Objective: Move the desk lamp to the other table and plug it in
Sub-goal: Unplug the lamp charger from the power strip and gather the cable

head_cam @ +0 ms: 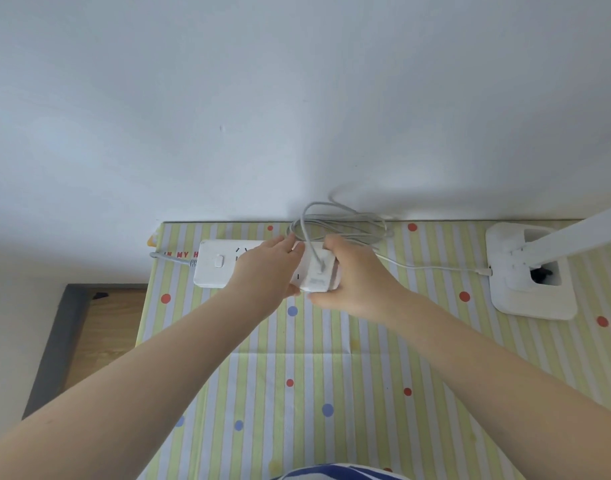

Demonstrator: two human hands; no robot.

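Note:
A white power strip point(214, 268) lies near the table's back edge. My left hand point(266, 271) rests on top of the strip and holds it down. My right hand point(356, 275) grips a white power adapter point(319, 271) that sits on the strip's right part. A grey-white cable point(345, 223) loops in a bundle behind the adapter, by the wall. A thin white wire point(435, 268) runs right from it to the white desk lamp base point(529, 271) at the table's right. The lamp's arm point(581, 237) slants up out of frame.
The table wears a yellow and white striped cloth with coloured dots point(332, 375) and stands against a white wall point(297, 98). The strip's own grey cord point(172, 258) leaves over the left edge. Wooden floor point(103, 327) shows below on the left.

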